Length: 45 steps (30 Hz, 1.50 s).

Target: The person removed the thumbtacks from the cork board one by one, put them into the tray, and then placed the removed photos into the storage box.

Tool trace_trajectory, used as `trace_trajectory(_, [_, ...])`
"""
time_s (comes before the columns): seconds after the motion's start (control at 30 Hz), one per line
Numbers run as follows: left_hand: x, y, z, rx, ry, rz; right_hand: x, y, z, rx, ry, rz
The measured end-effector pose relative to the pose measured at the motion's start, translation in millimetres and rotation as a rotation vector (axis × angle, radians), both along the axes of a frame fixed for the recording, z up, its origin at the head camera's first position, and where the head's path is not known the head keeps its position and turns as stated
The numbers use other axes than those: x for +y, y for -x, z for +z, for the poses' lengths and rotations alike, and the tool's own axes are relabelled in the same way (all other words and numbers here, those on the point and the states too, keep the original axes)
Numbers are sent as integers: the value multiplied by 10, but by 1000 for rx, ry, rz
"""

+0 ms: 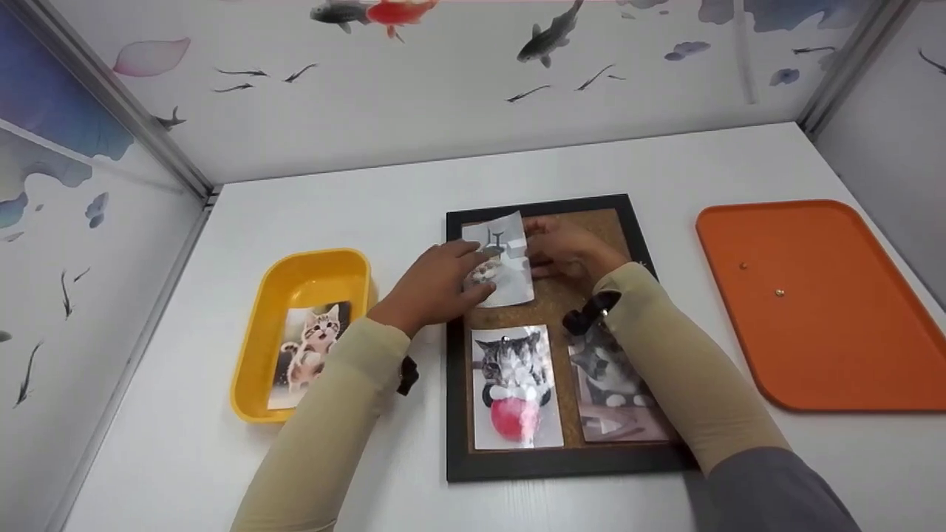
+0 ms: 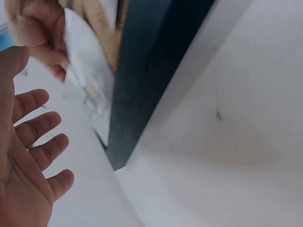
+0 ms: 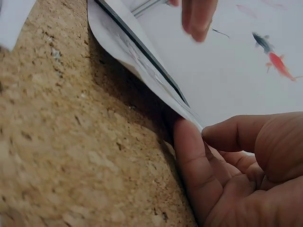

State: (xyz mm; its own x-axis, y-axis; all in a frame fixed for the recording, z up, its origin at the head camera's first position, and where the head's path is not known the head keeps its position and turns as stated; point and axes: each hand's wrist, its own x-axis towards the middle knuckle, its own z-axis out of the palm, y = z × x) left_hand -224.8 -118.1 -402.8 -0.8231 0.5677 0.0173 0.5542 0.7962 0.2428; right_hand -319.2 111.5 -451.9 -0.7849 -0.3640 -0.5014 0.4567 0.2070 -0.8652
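Note:
My right hand (image 1: 569, 247) pinches the right edge of a glossy cat photo (image 1: 514, 281) between thumb and forefinger. The photo lies over the upper left of a black-framed cork board (image 1: 550, 314); in the right wrist view its pinched edge (image 3: 156, 90) lifts off the cork. Over the photo's left side is my left hand (image 1: 436, 284), fingers spread. Seen from the left wrist, the left hand (image 2: 31, 151) has loose fingers and an empty palm. Below on the board are a photo of a cat with a pink ball (image 1: 517, 391) and another cat photo (image 1: 617, 391), partly behind my right forearm.
To the left stands a yellow bin (image 1: 251, 355) with a kitten photo (image 1: 310, 347) inside. An orange tray (image 1: 835, 340) at the right bears a small metallic pin (image 1: 779, 293) and another one like it. Fish-patterned panels (image 1: 443, 96) enclose the white table (image 1: 332, 214).

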Motion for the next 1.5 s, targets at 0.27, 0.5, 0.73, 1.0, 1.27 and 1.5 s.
trace_trajectory(0.27, [-292,-262,276,51,-15,145,-12,7,-15,-8,5,-16])
trace_trajectory(0.5, [-684,-581,405,93,-33,233,-3,8,-10,-15,4,-26])
trace_trajectory(0.73, [-1087,-875,327,107,-62,279,28,23,15,-2,-7,-18])
trace_trajectory(1.0, [-1554,-1194,155,257,-135,274,-3,4,-10,-10,-1,-14])
trace_trajectory(1.27, [-1923,-1497,2,209,-65,385,-11,5,-14,-9,-7,-23])
trace_trajectory(1.5, [-2118,-1616,-163,135,35,412,-6,11,-19,-8,-8,-33])
